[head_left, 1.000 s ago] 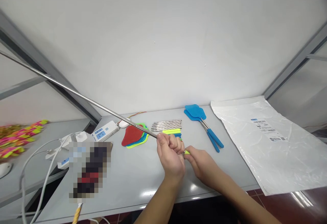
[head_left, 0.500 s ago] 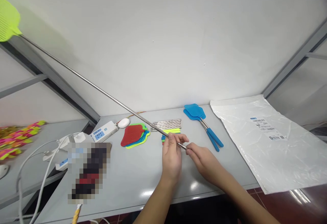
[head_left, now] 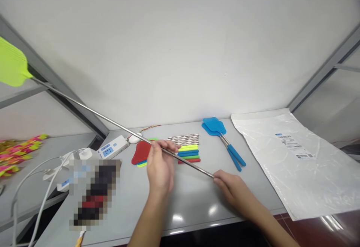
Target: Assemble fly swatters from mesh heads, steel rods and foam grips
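A long fly swatter slants across the head view, its yellow-green head [head_left: 12, 64] up at the left edge and its thin telescopic metal rod [head_left: 112, 121] fully drawn out. My left hand [head_left: 159, 172] is closed loosely around the rod partway along. Farther down, my right hand [head_left: 232, 189] pinches the bare lower end. Behind my left hand lies a stack of swatter heads, the red head [head_left: 142, 152] on top. Near it are a row of metal rods [head_left: 185, 139] and several coloured handles [head_left: 189, 157].
Two blue fly swatters [head_left: 226, 140] lie right of the rods. Beyond them is a white plastic mailing bag [head_left: 281, 172] with a label. At left are a power strip [head_left: 114, 146], white cables [head_left: 46, 198], a white round device [head_left: 135, 138] and a blurred-out object [head_left: 95, 198].
My left hand has slid up-left along the rod, and my right hand has shifted slightly right and down. The swatter's head has dropped lower, uncovering more of the coloured handles.
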A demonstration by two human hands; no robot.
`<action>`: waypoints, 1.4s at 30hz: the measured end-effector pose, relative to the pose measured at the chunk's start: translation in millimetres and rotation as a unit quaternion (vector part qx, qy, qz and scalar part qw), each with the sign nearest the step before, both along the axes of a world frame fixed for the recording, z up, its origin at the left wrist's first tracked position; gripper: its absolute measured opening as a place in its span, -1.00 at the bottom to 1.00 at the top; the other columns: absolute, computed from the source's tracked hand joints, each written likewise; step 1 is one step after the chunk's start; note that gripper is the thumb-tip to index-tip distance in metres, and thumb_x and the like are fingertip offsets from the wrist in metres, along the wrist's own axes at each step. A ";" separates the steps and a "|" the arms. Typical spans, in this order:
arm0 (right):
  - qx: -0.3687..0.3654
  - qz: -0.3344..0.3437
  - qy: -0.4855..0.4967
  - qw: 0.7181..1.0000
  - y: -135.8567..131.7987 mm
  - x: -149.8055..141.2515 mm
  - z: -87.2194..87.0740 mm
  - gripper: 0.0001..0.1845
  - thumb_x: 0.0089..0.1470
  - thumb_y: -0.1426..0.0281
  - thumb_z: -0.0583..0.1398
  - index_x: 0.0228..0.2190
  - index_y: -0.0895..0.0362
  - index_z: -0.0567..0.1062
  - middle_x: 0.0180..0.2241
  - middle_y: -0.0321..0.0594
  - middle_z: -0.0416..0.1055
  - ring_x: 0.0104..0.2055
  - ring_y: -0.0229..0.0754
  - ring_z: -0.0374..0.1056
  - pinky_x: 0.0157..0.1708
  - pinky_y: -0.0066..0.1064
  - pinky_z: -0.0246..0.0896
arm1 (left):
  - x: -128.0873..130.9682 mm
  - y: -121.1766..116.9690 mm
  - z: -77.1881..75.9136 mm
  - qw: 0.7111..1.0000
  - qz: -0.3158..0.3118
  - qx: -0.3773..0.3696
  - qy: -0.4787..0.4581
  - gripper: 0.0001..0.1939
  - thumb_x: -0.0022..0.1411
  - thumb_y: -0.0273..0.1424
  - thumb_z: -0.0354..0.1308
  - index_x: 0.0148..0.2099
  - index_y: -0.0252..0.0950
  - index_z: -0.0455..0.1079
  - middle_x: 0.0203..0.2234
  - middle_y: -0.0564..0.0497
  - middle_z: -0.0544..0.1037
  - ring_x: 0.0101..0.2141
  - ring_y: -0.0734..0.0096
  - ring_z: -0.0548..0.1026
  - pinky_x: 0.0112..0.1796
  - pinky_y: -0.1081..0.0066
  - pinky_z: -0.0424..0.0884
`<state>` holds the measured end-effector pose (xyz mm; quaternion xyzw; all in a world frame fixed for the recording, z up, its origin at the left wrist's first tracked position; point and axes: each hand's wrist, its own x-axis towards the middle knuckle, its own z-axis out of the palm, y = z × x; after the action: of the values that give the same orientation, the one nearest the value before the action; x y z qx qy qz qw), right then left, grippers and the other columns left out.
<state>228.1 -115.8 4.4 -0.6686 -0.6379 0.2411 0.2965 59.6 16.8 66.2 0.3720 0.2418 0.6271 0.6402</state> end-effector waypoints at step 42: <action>0.054 -0.031 -0.094 0.994 27.5 -45.6 -37.2 -0.69 0.29 0.26 -0.10 -0.48 0.06 0.21 -0.55 -0.30 0.29 -0.52 -0.22 0.21 -0.50 -0.43 0.05 | -41.2 52.4 42.3 0.990 0.088 0.112 0.009 -0.57 0.31 -0.07 -0.04 -0.48 -0.26 0.18 -0.62 0.05 0.43 -0.50 0.41 0.45 -0.27 0.32 0.40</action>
<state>182.6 -88.3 -32.8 -0.6906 -0.6542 0.1328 0.2785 18.5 69.2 108.5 0.4242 0.2078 0.7008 0.5346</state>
